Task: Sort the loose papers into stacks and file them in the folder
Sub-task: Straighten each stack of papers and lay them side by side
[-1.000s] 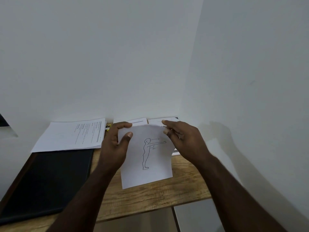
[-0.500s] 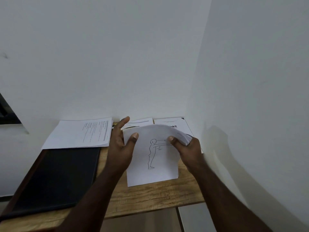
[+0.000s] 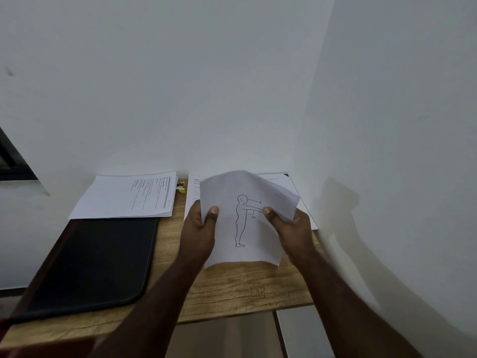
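A white sheet with a line drawing of a standing figure is lifted off the wooden desk, its top curling back. My left hand grips its left edge, thumb on the front. My right hand pinches the right side, thumb on the front, bunching the top right corner. A black folder lies closed on the desk's left. A stack of printed papers sits behind the folder against the wall. More printed sheets lie flat behind the held sheet, mostly hidden by it.
The wooden desk stands in a corner between white walls at the back and right. A small yellow object lies between the paper stacks. A dark window frame is at far left. The desk's front edge runs below my forearms.
The figure sheet has been raised off the desk and its top curled further over. My left fingers have closed behind the sheet's edge, and my right hand has moved down its right side.
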